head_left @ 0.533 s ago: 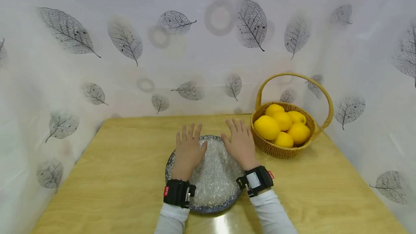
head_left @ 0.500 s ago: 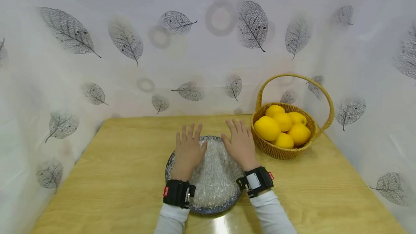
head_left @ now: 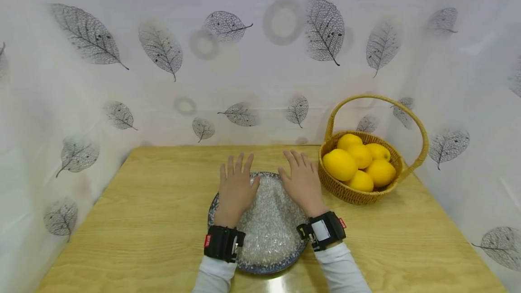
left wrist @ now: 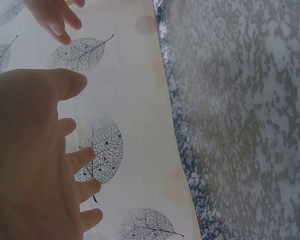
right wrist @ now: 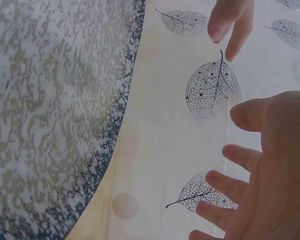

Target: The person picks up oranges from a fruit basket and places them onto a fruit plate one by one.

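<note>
A round speckled plate (head_left: 270, 232), grey-white inside with a dark blue rim, lies on the table in the head view. Over its left side my left hand (head_left: 235, 193) is spread palm down, fingers straight and holding nothing. My right hand (head_left: 302, 184) hovers likewise at the plate's upper right, its fingers pointing away from me. In the left wrist view the left hand (left wrist: 35, 150) shows apart from the plate's surface (left wrist: 240, 100). The right wrist view has the right hand (right wrist: 275, 170) with its fingers loosely spread, beside the plate (right wrist: 55, 100).
Just right of my right hand stands a wicker basket (head_left: 346, 192) with a tall arched handle, filled with several yellow lemons (head_left: 340, 164). The wooden table (head_left: 163, 211) ends at a leaf-patterned curtain (head_left: 260, 80) behind and at both sides.
The head view has shifted slightly, so the basket and curtain pattern appear a little further right. Both hands keep their pose above the plate.
</note>
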`<action>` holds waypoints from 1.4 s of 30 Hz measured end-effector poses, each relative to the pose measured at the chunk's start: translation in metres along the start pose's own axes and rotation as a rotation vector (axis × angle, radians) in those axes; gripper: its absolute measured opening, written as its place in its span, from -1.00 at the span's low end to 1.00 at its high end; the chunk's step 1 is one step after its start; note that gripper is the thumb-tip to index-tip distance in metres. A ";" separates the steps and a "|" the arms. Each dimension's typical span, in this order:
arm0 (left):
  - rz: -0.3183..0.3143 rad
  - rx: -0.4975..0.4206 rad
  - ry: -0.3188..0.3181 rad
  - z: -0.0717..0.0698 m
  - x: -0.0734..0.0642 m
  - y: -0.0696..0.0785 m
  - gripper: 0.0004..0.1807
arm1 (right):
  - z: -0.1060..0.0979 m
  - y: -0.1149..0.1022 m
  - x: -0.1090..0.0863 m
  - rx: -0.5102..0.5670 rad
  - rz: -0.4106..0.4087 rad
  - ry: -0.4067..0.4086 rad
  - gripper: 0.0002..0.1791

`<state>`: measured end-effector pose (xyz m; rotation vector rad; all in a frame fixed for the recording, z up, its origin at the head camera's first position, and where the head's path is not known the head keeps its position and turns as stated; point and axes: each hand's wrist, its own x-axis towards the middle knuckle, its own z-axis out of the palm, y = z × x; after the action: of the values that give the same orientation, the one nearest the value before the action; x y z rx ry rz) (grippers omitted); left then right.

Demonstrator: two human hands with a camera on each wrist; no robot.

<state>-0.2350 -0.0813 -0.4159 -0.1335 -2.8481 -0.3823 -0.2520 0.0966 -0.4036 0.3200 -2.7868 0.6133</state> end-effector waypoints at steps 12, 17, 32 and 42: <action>0.010 -0.008 0.003 -0.007 0.005 -0.025 -0.42 | -0.003 -0.012 0.005 0.107 -0.013 0.008 -0.47; -0.074 0.024 -0.098 -0.016 -0.009 -0.049 -0.53 | 0.000 -0.019 0.004 0.210 0.018 -0.048 -0.48; -0.098 -0.090 -0.228 -0.021 -0.007 -0.069 -0.67 | -0.061 -0.013 0.016 0.069 -0.022 -0.077 -0.49; -0.134 -0.168 -0.315 -0.014 -0.013 -0.076 -0.61 | -0.080 0.041 0.013 -0.151 0.059 0.067 -0.42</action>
<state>-0.2291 -0.1592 -0.4255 -0.0369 -3.1411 -0.6845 -0.2586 0.1660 -0.3457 0.1830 -2.7662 0.4156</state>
